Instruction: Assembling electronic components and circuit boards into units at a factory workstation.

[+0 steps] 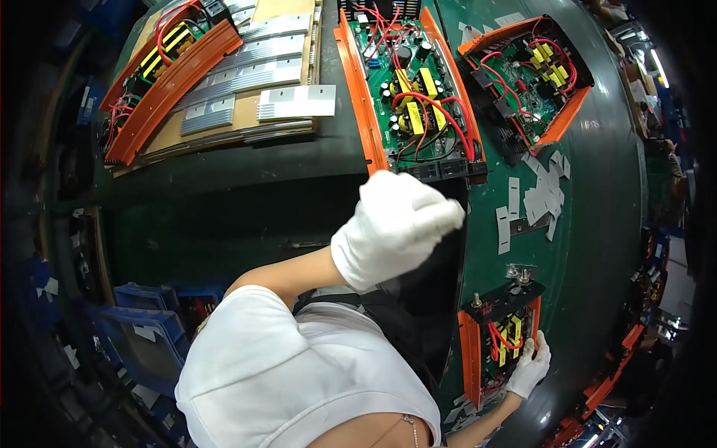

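My left hand [399, 228], in a white glove, is raised in the middle of the view with its fingers curled together; what they hold, if anything, is hidden. Just beyond it lies a long orange-sided power inverter [418, 112], uncovered, with a green circuit board, yellow transformers and red wires. At the lower right, my gloved right hand [530, 367] grips the right side wall of a smaller-looking orange-sided inverter [470, 351]. This unit has a black end panel [504, 302] with metal terminal posts at its far end.
Another uncovered inverter [534, 82] sits at the far right. White insulating-looking sheets [541, 194] lie scattered on the green bench [590, 194]. At the far left, finned aluminium heat sinks [295, 103] rest on stacked boards beside an orange-walled unit [175, 89]. Blue bins [142, 336] stand lower left.
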Tool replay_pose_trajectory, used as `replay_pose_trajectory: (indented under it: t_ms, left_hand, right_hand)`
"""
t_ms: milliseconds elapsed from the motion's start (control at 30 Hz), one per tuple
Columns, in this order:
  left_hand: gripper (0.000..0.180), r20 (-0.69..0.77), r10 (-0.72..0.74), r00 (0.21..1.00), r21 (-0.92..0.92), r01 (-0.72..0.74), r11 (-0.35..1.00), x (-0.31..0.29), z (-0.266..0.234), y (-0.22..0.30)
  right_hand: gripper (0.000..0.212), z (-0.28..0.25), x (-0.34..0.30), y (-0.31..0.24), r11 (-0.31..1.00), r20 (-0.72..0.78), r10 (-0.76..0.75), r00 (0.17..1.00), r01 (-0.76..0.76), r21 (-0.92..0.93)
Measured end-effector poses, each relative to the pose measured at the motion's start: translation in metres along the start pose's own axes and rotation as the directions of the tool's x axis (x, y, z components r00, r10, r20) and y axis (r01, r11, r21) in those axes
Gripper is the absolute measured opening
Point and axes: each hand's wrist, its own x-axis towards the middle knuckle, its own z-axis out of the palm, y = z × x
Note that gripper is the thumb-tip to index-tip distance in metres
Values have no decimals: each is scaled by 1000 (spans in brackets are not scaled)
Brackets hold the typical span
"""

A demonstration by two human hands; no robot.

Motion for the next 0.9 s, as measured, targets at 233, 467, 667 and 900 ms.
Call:
replay_pose_trajectory:
  t_ms: [233,467,667,900]
  left_hand:
    - [16,348,194,917,-569,42,821,2,79,37]
    - [10,560,274,782,-611,166,774,-21,112,59]
    - [12,531,275,801,-678,208,705,-23,115,57]
    - [11,542,277,794,-686,226,692,-21,116,54]
  right_hand:
    - [31,2,0,5,1000,-32,2,999,-2,13]
    - [27,8,0,16,999,19,22,1000,-23,31]
    - [29,5,-2,9,999,12,52,999,-52,17]
    - [32,3,2,15,1000,34,-4,999,4,-16]
